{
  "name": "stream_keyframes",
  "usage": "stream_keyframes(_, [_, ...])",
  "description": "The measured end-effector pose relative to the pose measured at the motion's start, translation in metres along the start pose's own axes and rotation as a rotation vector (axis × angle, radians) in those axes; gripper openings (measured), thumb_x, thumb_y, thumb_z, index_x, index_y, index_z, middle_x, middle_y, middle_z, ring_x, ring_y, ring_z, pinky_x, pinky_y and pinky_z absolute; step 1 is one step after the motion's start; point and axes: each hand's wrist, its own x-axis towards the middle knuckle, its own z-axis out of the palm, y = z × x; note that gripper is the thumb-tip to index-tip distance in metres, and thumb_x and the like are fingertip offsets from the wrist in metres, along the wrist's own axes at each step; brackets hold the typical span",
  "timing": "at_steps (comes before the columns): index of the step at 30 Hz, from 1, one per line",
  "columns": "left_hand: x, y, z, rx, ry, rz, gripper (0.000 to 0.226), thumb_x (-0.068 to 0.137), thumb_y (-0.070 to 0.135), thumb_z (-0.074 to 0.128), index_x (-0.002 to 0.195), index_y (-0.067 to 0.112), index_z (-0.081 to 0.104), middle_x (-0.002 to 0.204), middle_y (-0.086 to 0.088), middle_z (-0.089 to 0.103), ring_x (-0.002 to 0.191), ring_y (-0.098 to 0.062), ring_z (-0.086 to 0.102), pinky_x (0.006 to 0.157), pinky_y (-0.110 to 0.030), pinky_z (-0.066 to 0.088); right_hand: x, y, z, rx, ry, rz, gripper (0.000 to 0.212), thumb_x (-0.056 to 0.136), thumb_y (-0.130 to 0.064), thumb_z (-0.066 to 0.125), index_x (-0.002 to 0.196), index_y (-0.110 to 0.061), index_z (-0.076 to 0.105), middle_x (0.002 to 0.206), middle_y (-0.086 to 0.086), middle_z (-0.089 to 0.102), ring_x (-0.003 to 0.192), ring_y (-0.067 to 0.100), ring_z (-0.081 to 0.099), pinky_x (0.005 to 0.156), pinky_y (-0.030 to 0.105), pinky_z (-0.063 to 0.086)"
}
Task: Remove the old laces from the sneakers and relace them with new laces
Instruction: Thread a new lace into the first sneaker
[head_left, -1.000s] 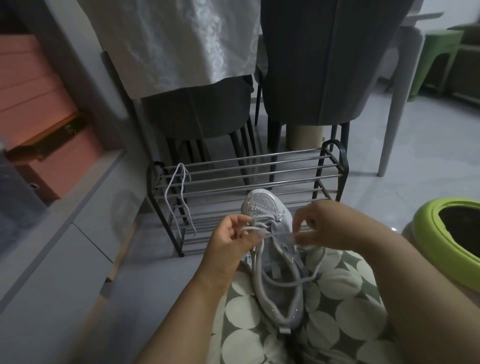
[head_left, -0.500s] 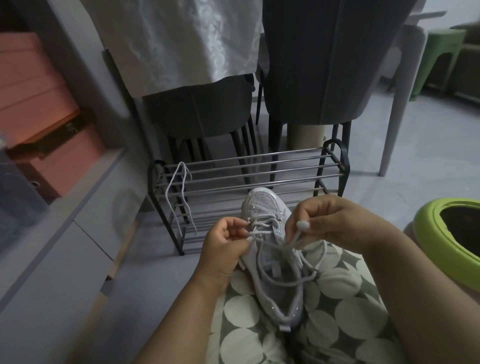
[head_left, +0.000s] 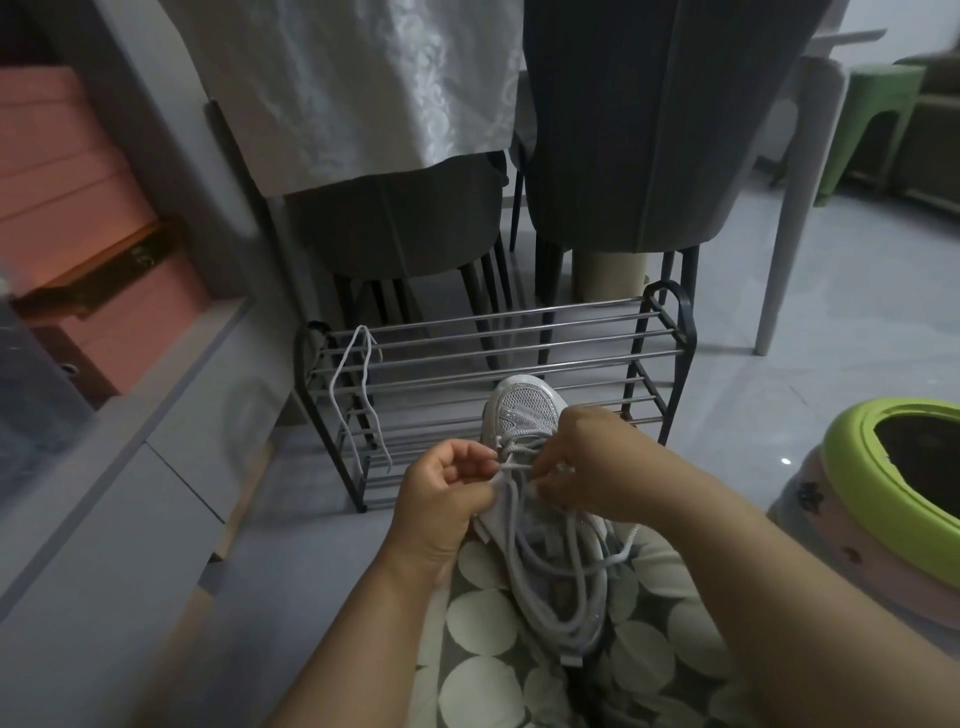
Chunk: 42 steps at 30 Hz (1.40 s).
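A light grey sneaker (head_left: 524, 410) lies on my lap, toe pointing away, on polka-dot fabric (head_left: 483, 623). Its grey lace (head_left: 566, 561) crosses the upper eyelets and trails in loose loops over the shoe's opening. My left hand (head_left: 441, 499) pinches the lace at the shoe's left side, near the tongue. My right hand (head_left: 592, 462) is bent over the eyelets on the right, fingertips closed on the lace. A second, white lace (head_left: 358, 384) hangs over the left end of the metal shoe rack (head_left: 665, 332).
The shoe rack stands on the grey floor just beyond my knees, with chair legs and a draped tablecloth (head_left: 358, 88) behind it. A grey cabinet (head_left: 130, 467) with pink boxes runs along the left. A green-rimmed round tub (head_left: 852, 467) sits at the right.
My right hand has dropped from a raised pull down onto the eyelets, closer to my left hand. The lace loops have slackened over the shoe's opening.
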Motion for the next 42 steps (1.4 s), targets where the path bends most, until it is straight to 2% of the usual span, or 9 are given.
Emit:
stream_keyframes(3, [0.001, -0.001, -0.003, -0.034, -0.026, -0.008, 0.031, 0.056, -0.008, 0.060, 0.084, 0.006, 0.063, 0.073, 0.000, 0.067, 0.070, -0.006, 0.063, 0.063, -0.017, 0.051, 0.003, 0.000, 0.000, 0.051, -0.027, 0.100, 0.019, 0.082, -0.034, 0.064, 0.099, -0.033, 0.074, 0.088, -0.004, 0.058, 0.087, 0.011, 0.048, 0.070, 0.021, 0.034])
stream_keyframes(8, [0.004, -0.004, -0.007, -0.069, -0.072, -0.033, 0.033, 0.051, -0.006, 0.056, 0.082, 0.005, 0.061, 0.071, 0.001, 0.067, 0.069, -0.006, 0.062, 0.064, -0.017, 0.050, 0.010, 0.000, 0.004, 0.354, -0.128, 0.258, 0.022, 0.078, -0.015, 0.064, 0.094, -0.024, 0.076, 0.087, 0.002, 0.071, 0.071, 0.011, 0.060, 0.066, 0.024, 0.051])
stream_keyframes(19, [0.004, -0.003, -0.006, -0.078, -0.082, -0.052, 0.025, 0.054, -0.005, 0.060, 0.076, 0.005, 0.061, 0.067, 0.001, 0.065, 0.067, -0.009, 0.059, 0.065, -0.019, 0.048, 0.017, -0.007, 0.019, 0.603, -0.095, 0.396, 0.018, 0.079, -0.020, 0.067, 0.090, -0.006, 0.072, 0.068, 0.000, 0.057, 0.058, 0.008, 0.049, 0.053, 0.019, 0.041])
stream_keyframes(25, [0.001, 0.000, -0.004, -0.075, -0.065, -0.083, 0.023, 0.054, -0.005, 0.059, 0.074, 0.006, 0.061, 0.068, -0.002, 0.065, 0.067, -0.014, 0.058, 0.065, -0.026, 0.046, 0.018, -0.001, 0.012, 0.941, -0.080, 0.530, 0.013, 0.071, -0.008, 0.053, 0.059, -0.011, 0.056, 0.062, 0.005, 0.049, 0.055, 0.018, 0.042, 0.051, 0.025, 0.030])
stream_keyframes(28, [0.000, 0.003, -0.004, -0.075, -0.055, -0.100, 0.024, 0.053, -0.005, 0.056, 0.074, 0.005, 0.060, 0.066, -0.002, 0.064, 0.067, -0.015, 0.058, 0.063, -0.027, 0.046, 0.008, 0.010, -0.002, 1.323, -0.176, 0.291, 0.015, 0.059, -0.015, 0.047, 0.046, -0.014, 0.054, 0.054, 0.002, 0.050, 0.052, 0.017, 0.038, 0.054, 0.031, 0.025])
stream_keyframes(35, [-0.007, 0.028, 0.001, 0.125, -0.069, 0.006, 0.018, 0.079, -0.010, 0.064, 0.084, 0.007, 0.067, 0.077, -0.002, 0.065, 0.075, -0.014, 0.060, 0.061, -0.018, 0.049, -0.005, 0.020, -0.049, 1.656, -0.080, -0.153, 0.014, 0.082, -0.017, 0.053, 0.085, -0.007, 0.063, 0.073, 0.004, 0.056, 0.050, 0.007, 0.037, 0.045, 0.020, 0.028])
stream_keyframes(38, [-0.015, 0.052, 0.013, 0.144, -0.218, 0.085, 0.010, 0.086, 0.009, 0.066, 0.093, 0.012, 0.073, 0.076, -0.001, 0.067, 0.073, -0.004, 0.061, 0.065, -0.016, 0.050, -0.003, 0.010, -0.055, 1.682, -0.038, -0.220, 0.019, 0.087, -0.012, 0.049, 0.095, -0.004, 0.063, 0.075, 0.006, 0.056, 0.051, 0.007, 0.038, 0.044, 0.018, 0.031])
stream_keyframes(40, [-0.018, 0.060, 0.025, 0.285, -0.375, 0.105, 0.012, 0.082, 0.024, 0.069, 0.093, 0.023, 0.074, 0.088, -0.015, 0.069, 0.083, -0.019, 0.065, 0.079, -0.029, 0.054, -0.001, 0.002, -0.054, 1.689, 0.001, -0.236, 0.024, 0.085, -0.013, 0.052, 0.103, -0.002, 0.063, 0.077, 0.005, 0.061, 0.054, 0.008, 0.040, 0.047, 0.017, 0.037])
stream_keyframes(42, [-0.019, 0.063, 0.034, 0.443, -0.406, 0.150, 0.007, 0.086, 0.027, 0.069, 0.085, 0.023, 0.074, 0.079, -0.006, 0.071, 0.074, -0.019, 0.065, 0.075, -0.031, 0.055, 0.002, -0.001, -0.052, 1.672, 0.054, -0.215, 0.029, 0.085, -0.015, 0.053, 0.108, -0.002, 0.063, 0.080, 0.005, 0.065, 0.057, 0.009, 0.041, 0.051, 0.019, 0.038])
